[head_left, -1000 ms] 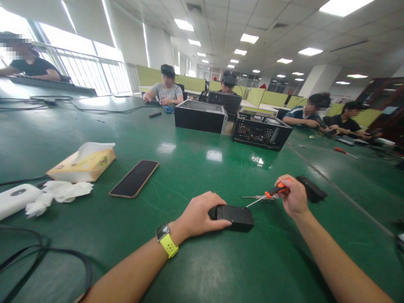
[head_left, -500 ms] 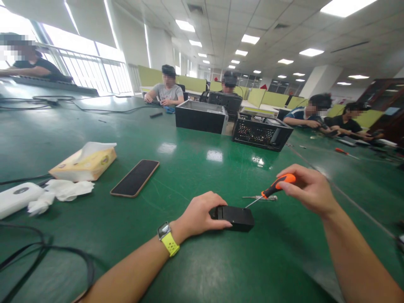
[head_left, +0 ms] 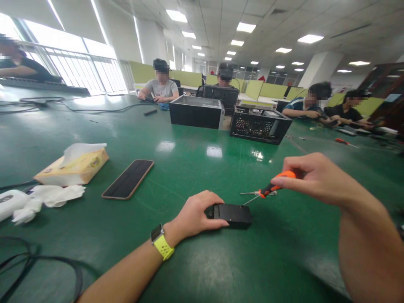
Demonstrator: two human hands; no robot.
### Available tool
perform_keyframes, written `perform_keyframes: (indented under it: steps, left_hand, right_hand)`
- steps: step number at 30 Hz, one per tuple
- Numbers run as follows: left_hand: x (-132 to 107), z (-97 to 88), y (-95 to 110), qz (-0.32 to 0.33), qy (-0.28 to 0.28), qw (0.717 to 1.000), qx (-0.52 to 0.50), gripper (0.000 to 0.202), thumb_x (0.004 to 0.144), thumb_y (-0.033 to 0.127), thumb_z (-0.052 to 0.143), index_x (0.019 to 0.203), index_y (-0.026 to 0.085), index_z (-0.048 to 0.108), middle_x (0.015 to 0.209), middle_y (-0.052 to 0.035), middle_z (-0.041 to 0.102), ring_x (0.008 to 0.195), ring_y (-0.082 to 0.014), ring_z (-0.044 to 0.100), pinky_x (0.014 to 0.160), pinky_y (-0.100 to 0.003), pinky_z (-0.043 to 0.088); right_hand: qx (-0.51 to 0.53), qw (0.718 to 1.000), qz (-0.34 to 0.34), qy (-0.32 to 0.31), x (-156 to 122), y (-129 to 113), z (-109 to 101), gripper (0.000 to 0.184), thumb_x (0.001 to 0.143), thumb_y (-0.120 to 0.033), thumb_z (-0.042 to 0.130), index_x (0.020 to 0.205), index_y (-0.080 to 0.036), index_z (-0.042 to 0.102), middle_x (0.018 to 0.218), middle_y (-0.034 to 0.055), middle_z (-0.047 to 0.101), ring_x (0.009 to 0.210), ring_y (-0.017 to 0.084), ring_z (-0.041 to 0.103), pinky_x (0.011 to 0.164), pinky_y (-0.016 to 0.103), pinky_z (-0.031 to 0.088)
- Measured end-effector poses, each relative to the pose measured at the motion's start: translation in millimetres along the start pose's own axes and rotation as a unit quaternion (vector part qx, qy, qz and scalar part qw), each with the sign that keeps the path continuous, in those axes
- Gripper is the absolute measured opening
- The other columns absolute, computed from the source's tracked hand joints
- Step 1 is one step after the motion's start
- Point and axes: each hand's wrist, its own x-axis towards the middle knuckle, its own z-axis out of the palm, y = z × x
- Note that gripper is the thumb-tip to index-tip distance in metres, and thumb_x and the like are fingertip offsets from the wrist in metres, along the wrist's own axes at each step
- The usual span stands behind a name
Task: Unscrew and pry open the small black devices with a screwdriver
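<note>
The left hand (head_left: 196, 213) grips the black box (head_left: 237, 213) on the worktop (head_left: 217, 252) across 2 sides, a sound hold for something probably stiff, light and smooth. The right hand (head_left: 320, 179) pinches the screwdriver (head_left: 268, 189), whose seating is too small to judge.

Two orange screwdrivers (head_left: 267, 190), one watch (head_left: 162, 243)

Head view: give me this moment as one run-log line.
left hand: holding box on table | right hand: holding screwdriver by handle, tip at box's far edge | nearby: thin tool, phone, tissue pack
</note>
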Motion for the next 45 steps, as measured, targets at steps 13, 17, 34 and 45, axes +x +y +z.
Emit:
perform_keyframes:
  steps: [13,17,34,45]
  left_hand:
    - [-0.6,-0.1,-0.5,-0.001,-0.002,1.0,0.0,0.042,0.076,0.045,0.08,0.103,0.016,0.067,0.096,-0.0069,0.07,0.088,-0.0226,0.064,0.078,-0.032,0.049]
    - [-0.5,0.3,-0.3,-0.001,-0.004,1.0,0.0,0.042,0.076,0.045,0.08,0.103,0.015,0.067,0.096,-0.0069,0.069,0.087,-0.0225,0.064,0.078,-0.032,0.049]
    - [-0.4,0.1,0.1,0.005,-0.002,1.0,0.008,0.043,0.077,0.047,0.078,0.104,0.016,0.066,0.096,-0.0068,0.07,0.087,-0.0225,0.064,0.078,-0.032,0.049]
    - [0.1,-0.5,-0.9,0.01,-0.004,1.0,0.009,0.043,0.077,0.048,0.077,0.105,0.016,0.066,0.097,-0.0076,0.07,0.088,-0.0225,0.065,0.079,-0.032,0.051]
  right_hand:
    - [-0.072,0.997,-0.008,0.03,-6.0,-5.2,0.7,0.044,0.083,-0.057,0.064,0.06,-0.02,0.059,0.048,-0.0032,0.049,0.046,0.012,0.042,0.045,0.026,0.03]
    - [-0.002,0.996,-0.086,-0.01,-7.6,-10.4,0.6,0.023,0.087,-0.043,0.063,0.093,-0.022,0.069,0.081,0.0021,0.069,0.067,0.016,0.06,0.059,0.027,0.044]
    - [-0.06,0.993,-0.091,0.045,-4.9,-14.3,8.7,0.024,0.088,-0.041,0.061,0.097,-0.021,0.07,0.077,0.0024,0.072,0.061,0.017,0.064,0.058,0.029,0.046]
    - [-0.04,0.993,-0.102,0.049,-4.0,-12.2,8.9,0.025,0.087,-0.04,0.063,0.102,-0.021,0.069,0.078,0.0019,0.071,0.059,0.015,0.062,0.056,0.028,0.047]
